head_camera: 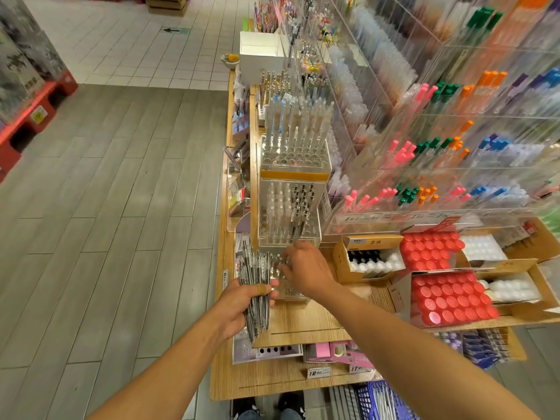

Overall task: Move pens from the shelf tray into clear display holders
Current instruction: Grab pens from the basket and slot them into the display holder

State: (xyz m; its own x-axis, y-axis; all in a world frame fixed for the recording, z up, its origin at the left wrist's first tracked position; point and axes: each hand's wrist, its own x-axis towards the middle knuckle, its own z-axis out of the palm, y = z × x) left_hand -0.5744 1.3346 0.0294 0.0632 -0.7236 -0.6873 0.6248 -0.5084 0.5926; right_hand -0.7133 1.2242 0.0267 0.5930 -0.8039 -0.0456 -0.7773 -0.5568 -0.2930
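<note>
A thick bundle of pens [256,286] is gripped by the left hand [242,307]; the right hand [306,268] reaches, fingers loosely spread, into the nearest clear holder [291,291], which looks mostly unfilled.

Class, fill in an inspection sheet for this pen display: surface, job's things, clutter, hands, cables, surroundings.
Surface: wooden shelf, part bare.
Job's things: bundle of pens; low clear holder in front of taller clear holders partly filled with pens.
Clutter: boxes of red-capped bottles; white bottles.
Hands: left hand grips the bundle; right hand reaches over the low holder, grasp unclear.
Cables: nothing seen.
Surroundings: shop aisle floor; blue basket below.
</note>
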